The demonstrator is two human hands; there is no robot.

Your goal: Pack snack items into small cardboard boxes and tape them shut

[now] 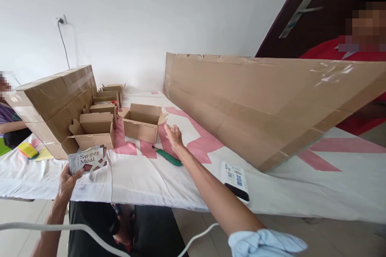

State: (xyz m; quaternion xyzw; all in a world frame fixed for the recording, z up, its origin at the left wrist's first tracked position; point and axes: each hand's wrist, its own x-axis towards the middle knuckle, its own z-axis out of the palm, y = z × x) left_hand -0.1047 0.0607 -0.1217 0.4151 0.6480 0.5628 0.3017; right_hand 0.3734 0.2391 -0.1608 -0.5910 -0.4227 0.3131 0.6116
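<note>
My left hand (66, 182) grips the lower edge of a white "Super Meal" packet (87, 159) at the table's near edge. Stretched out over the table, my right hand (173, 135) has its fingers apart and holds nothing. It hovers just right of an open small cardboard box (140, 124) and above a green-handled cutter (168, 156) lying on the cloth. A row of several more open small boxes (95, 130) runs back toward the wall on the left.
A big taped carton (54, 100) stands at the left. A long flat cardboard sheet (265, 104) leans across the right side, with a person in red behind it. A white device (235, 180) lies near the table edge. Another person sits at far left by a yellow sponge (27, 150).
</note>
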